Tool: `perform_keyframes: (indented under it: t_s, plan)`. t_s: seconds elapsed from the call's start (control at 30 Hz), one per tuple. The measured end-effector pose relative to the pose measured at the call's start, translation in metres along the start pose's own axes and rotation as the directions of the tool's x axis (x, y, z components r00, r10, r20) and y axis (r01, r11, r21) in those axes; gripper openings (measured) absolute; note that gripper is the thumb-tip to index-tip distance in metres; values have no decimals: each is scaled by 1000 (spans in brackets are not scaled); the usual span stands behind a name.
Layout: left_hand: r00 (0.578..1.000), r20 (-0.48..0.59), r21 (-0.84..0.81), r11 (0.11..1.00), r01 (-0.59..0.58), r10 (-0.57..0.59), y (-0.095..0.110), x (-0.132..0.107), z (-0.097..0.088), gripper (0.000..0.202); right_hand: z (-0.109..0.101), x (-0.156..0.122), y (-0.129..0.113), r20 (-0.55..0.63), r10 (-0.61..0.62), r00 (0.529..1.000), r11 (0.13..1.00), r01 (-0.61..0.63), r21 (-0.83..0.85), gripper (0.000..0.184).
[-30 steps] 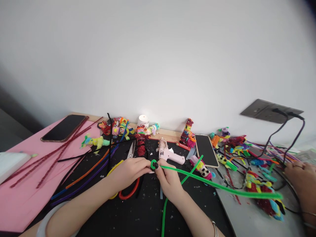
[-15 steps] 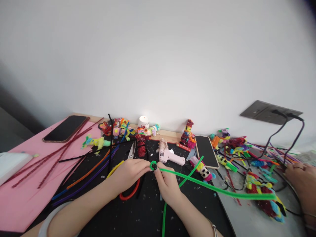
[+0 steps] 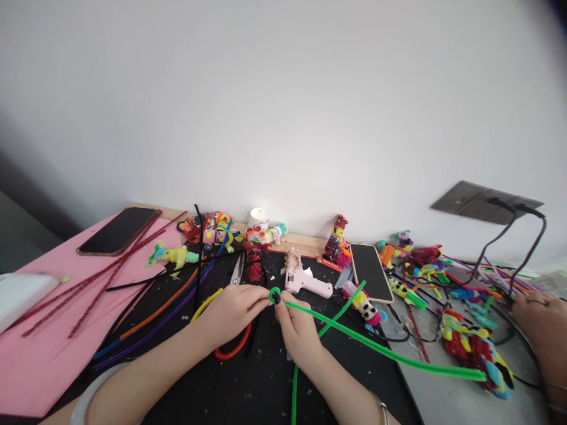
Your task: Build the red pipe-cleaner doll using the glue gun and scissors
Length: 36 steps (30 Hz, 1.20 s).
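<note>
A fuzzy green pipe cleaner point(image 3: 385, 349) is curled into a small ring at one end, and its long tail runs off to the right. My left hand point(image 3: 237, 310) pinches the ring's left side between closed fingers. On the ring's right side, my right hand point(image 3: 296, 321) presses thumb and fingers together where the tail begins. Another green length point(image 3: 341, 313) crosses under that tail and shows again below my right wrist. Just beyond my hands lies a pink glue gun point(image 3: 305, 279). A red pipe cleaner loop point(image 3: 234, 352) rests below my left hand.
Scissors point(image 3: 238, 270), a paper cup point(image 3: 257, 218) and several pipe cleaner figures point(image 3: 336, 239) stand or lie near the wall. Phones lie left point(image 3: 119, 230) and right point(image 3: 371, 273). Another person's hand point(image 3: 538, 319) is at the far right, near cables from a wall socket point(image 3: 482, 200).
The long green tail has dipped lower at its free right end. Both my hands stay nearly in place at the ring.
</note>
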<state>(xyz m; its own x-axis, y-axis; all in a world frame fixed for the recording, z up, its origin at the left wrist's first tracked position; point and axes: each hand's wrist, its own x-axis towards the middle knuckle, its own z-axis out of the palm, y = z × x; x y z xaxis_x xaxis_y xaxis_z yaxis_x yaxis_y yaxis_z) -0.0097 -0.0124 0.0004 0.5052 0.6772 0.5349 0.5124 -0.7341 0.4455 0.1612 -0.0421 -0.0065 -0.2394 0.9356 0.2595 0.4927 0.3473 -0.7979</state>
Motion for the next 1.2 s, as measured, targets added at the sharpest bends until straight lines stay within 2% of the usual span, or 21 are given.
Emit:
perform_keyframes:
  t_s: [0.6, 0.87, 1.03, 1.2]
  plan:
    - [999, 11, 10, 999, -30, 30, -2, -1, 2, 19, -2, 3, 3, 29, -6, 1000, 999, 5, 35, 29]
    - [995, 60, -60, 995, 83, -79, 1, 1, -2, 13, -5, 4, 2, 33, -45, 998, 994, 42, 99, 31]
    - [997, 69, -23, 999, 29, -27, -2, -2, 1, 13, -5, 5, 3, 58, -20, 998, 995, 15, 99, 31]
    - [996, 85, 10, 999, 32, -33, -1, -3, 2, 12, -6, 6, 3, 72, -20, 997, 994, 12, 106, 32]
